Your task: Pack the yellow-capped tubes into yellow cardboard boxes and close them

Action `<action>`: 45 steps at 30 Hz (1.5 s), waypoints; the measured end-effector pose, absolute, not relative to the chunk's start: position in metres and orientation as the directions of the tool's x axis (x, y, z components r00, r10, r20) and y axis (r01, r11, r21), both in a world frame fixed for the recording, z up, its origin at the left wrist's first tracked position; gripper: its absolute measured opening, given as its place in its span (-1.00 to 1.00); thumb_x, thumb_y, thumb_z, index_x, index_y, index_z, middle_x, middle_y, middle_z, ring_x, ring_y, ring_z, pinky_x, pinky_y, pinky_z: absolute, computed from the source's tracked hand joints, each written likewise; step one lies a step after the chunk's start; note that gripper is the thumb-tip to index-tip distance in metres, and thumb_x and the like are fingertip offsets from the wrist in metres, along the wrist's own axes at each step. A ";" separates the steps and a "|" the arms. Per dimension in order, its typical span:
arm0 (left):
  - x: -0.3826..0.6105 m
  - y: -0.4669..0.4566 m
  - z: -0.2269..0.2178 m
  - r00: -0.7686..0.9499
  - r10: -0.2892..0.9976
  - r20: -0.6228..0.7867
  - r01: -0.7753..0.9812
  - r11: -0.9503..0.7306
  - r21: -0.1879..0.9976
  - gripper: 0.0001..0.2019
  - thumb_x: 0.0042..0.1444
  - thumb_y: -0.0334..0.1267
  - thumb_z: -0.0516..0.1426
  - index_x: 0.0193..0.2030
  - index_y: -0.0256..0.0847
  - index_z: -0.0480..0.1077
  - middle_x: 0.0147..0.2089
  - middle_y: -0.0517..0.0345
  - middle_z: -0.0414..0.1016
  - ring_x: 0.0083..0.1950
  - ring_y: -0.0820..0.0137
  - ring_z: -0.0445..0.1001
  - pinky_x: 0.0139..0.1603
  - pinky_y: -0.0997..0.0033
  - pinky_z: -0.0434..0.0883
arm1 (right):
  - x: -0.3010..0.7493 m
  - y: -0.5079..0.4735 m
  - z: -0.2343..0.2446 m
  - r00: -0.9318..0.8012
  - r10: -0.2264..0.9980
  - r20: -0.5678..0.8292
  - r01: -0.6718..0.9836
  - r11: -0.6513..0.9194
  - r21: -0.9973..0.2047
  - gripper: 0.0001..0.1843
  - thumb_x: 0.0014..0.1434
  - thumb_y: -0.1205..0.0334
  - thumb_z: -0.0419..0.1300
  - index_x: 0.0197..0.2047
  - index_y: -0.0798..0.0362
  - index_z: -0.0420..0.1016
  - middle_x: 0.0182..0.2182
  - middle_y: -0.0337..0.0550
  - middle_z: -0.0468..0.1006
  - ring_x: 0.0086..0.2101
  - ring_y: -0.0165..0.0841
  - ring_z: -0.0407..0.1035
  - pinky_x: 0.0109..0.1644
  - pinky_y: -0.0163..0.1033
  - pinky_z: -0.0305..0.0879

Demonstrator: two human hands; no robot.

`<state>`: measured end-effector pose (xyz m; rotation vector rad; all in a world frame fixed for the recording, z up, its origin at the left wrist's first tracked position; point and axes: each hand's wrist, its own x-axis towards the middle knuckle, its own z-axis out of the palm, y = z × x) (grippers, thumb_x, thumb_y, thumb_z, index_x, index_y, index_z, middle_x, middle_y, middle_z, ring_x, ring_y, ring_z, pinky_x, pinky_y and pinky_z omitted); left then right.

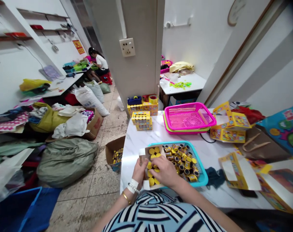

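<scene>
My left hand (139, 170) grips the left side of a small open cardboard box (146, 151) half filled with yellow-lidded little tubs (154, 150). My right hand (164, 170) lies over the box's lower part, its fingers curled down among the tubs; what they pinch is hidden. Both hands are at the near edge of a white marble-look table (141, 138). Right behind the box stands a turquoise basket (201, 174) holding several loose yellow and black tubs (182, 159).
Pink baskets (188, 116) are stacked at the table's back, with filled yellow boxes (141, 119) to their left. Flat and folded yellow cartons (229, 127) lie on the right. A cardboard box of tubs (114, 154) and stuffed sacks (65, 159) sit on the floor at left. A person (99, 62) sits far back.
</scene>
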<state>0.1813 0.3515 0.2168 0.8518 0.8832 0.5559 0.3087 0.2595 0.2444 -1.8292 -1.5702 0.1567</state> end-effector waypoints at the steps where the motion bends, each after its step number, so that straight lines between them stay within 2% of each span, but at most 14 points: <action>1: 0.180 0.353 0.214 0.524 0.726 -0.445 -0.085 0.565 0.821 -0.37 -0.04 0.11 0.31 0.08 -0.22 0.35 0.09 -0.15 0.52 0.08 0.09 0.52 0.15 0.12 0.41 | 0.318 0.260 0.242 0.273 0.894 0.356 0.812 -0.016 -0.583 -0.89 0.19 0.20 0.18 -0.36 0.01 0.46 -0.31 -0.13 0.57 -0.23 -0.31 0.41 -0.12 -0.26 0.30; 3: 0.178 0.356 0.209 0.501 0.725 -0.472 -0.099 0.590 0.801 -0.37 -0.04 0.10 0.31 0.10 -0.20 0.34 0.10 -0.16 0.52 0.06 0.09 0.54 0.13 0.08 0.43 | 0.344 0.267 0.232 0.409 0.860 0.304 0.795 -0.173 -0.581 -0.73 0.29 0.15 0.06 -0.38 0.03 0.47 -0.32 -0.10 0.57 -0.24 -0.32 0.42 -0.09 -0.26 0.28; 6: 0.177 0.359 0.205 0.480 0.719 -0.502 -0.113 0.618 0.778 -0.36 -0.05 0.09 0.32 0.12 -0.17 0.33 0.10 -0.17 0.51 0.05 0.07 0.54 0.13 0.03 0.44 | 0.387 0.285 0.204 0.697 0.717 -0.005 0.647 -0.632 -0.426 -0.70 0.29 0.09 0.03 -0.22 0.08 0.51 -0.20 0.04 0.55 -0.18 -0.22 0.45 -0.10 -0.19 0.28; 8: 0.177 0.361 0.203 0.471 0.718 -0.512 -0.119 0.627 0.770 -0.37 -0.03 0.09 0.31 0.12 -0.17 0.33 0.10 -0.16 0.52 0.06 0.06 0.53 0.13 0.02 0.44 | 0.405 0.296 0.181 0.744 0.641 -0.190 0.572 -0.757 -0.315 -0.71 0.21 0.09 0.14 -0.13 0.12 0.50 -0.08 0.17 0.50 -0.15 -0.14 0.46 -0.14 -0.15 0.30; 13: 0.175 0.368 0.194 0.433 0.745 -0.507 -0.191 0.626 0.756 -0.42 0.02 0.06 0.29 0.12 -0.16 0.33 0.09 -0.13 0.53 0.11 0.10 0.51 0.16 0.07 0.43 | 0.402 0.300 0.136 0.659 0.708 -0.253 0.618 -0.702 -0.354 -0.72 0.16 0.22 0.17 -0.04 0.02 0.47 -0.14 0.03 0.54 -0.21 -0.22 0.48 -0.16 -0.20 0.30; 18: 0.172 0.370 0.186 0.426 0.754 -0.499 -0.214 0.620 0.755 -0.40 0.03 0.08 0.27 0.15 -0.17 0.32 0.11 -0.13 0.51 0.10 0.11 0.51 0.13 0.10 0.45 | 0.398 0.291 0.148 0.652 0.741 -0.161 0.597 -0.633 -0.493 -0.64 0.24 0.13 0.04 0.03 0.11 0.39 -0.19 -0.02 0.56 -0.22 -0.24 0.47 -0.13 -0.21 0.34; 20: 0.173 0.367 0.185 0.428 0.757 -0.493 -0.205 0.613 0.763 -0.39 0.04 0.10 0.26 0.16 -0.15 0.31 0.14 -0.12 0.50 0.11 0.11 0.51 0.13 0.12 0.45 | 0.391 0.290 0.170 0.606 0.795 -0.001 0.619 -0.473 -0.628 -0.62 0.26 0.18 -0.01 0.08 0.09 0.37 -0.18 -0.04 0.56 -0.24 -0.29 0.46 -0.12 -0.22 0.36; 22: 0.176 0.362 0.185 0.436 0.754 -0.491 -0.185 0.609 0.771 -0.39 0.04 0.12 0.25 0.17 -0.14 0.31 0.16 -0.11 0.48 0.12 0.12 0.50 0.13 0.14 0.45 | 0.376 0.291 0.194 0.459 0.862 0.213 0.676 -0.184 -0.714 -0.63 0.23 0.26 0.02 0.09 0.04 0.40 -0.15 -0.06 0.55 -0.23 -0.33 0.45 -0.09 -0.23 0.37; 25: 0.181 0.357 0.187 0.456 0.760 -0.463 -0.151 0.579 0.801 -0.39 0.04 0.13 0.24 0.15 -0.15 0.31 0.16 -0.10 0.47 0.14 0.13 0.48 0.17 0.15 0.40 | 0.342 0.295 0.218 0.214 0.924 0.315 0.762 0.044 -0.647 -0.60 0.19 0.32 0.08 0.10 0.00 0.40 -0.09 -0.06 0.54 -0.14 -0.32 0.45 -0.03 -0.22 0.37; 30: 0.184 0.353 0.189 0.472 0.811 -0.346 -0.087 0.433 0.897 -0.38 -0.03 0.11 0.29 0.09 -0.22 0.37 0.18 -0.10 0.45 0.26 0.11 0.36 0.29 0.19 0.26 | 0.309 0.304 0.226 0.168 0.972 0.163 0.881 -0.074 -0.467 -0.70 0.17 0.25 0.18 -0.01 0.08 0.43 -0.22 -0.01 0.59 -0.19 -0.22 0.47 -0.14 -0.22 0.38; 33: 0.180 0.352 0.188 0.489 0.776 -0.398 -0.102 0.504 0.858 -0.37 -0.01 0.10 0.29 0.13 -0.19 0.33 0.18 -0.10 0.46 0.24 0.10 0.38 0.28 0.12 0.28 | 0.326 0.300 0.221 0.181 0.945 0.271 0.842 -0.007 -0.540 -0.75 0.24 0.22 0.13 -0.02 0.04 0.45 -0.12 -0.05 0.58 -0.11 -0.28 0.46 -0.06 -0.26 0.35; 35: 0.175 0.352 0.185 0.488 0.742 -0.460 -0.129 0.582 0.803 -0.38 0.02 0.11 0.26 0.15 -0.16 0.30 0.17 -0.11 0.47 0.20 0.10 0.42 0.26 0.06 0.31 | 0.350 0.294 0.210 0.320 0.908 0.269 0.804 -0.110 -0.584 -0.75 0.31 0.20 0.02 -0.06 0.04 0.47 -0.12 -0.06 0.58 -0.12 -0.32 0.46 -0.01 -0.27 0.32; 39: 0.165 0.354 0.176 0.476 0.737 -0.479 -0.174 0.613 0.770 -0.41 0.06 0.08 0.25 0.16 -0.15 0.30 0.19 -0.11 0.45 0.19 0.10 0.44 0.25 0.02 0.34 | 0.397 0.287 0.168 0.557 0.824 -0.105 0.737 -0.548 -0.396 -0.66 0.34 0.24 -0.10 -0.04 0.06 0.47 -0.09 -0.01 0.58 -0.10 -0.28 0.46 0.02 -0.23 0.27; 45: 0.163 0.358 0.170 0.491 0.697 -0.523 -0.210 0.677 0.705 -0.39 0.09 0.11 0.22 0.20 -0.16 0.29 0.20 -0.13 0.44 0.18 0.10 0.45 0.25 0.01 0.35 | 0.416 0.291 0.115 0.460 0.789 -0.407 0.767 -0.584 -0.265 -0.74 0.15 0.26 0.14 -0.10 0.09 0.52 -0.16 0.08 0.60 -0.15 -0.15 0.49 -0.15 -0.19 0.31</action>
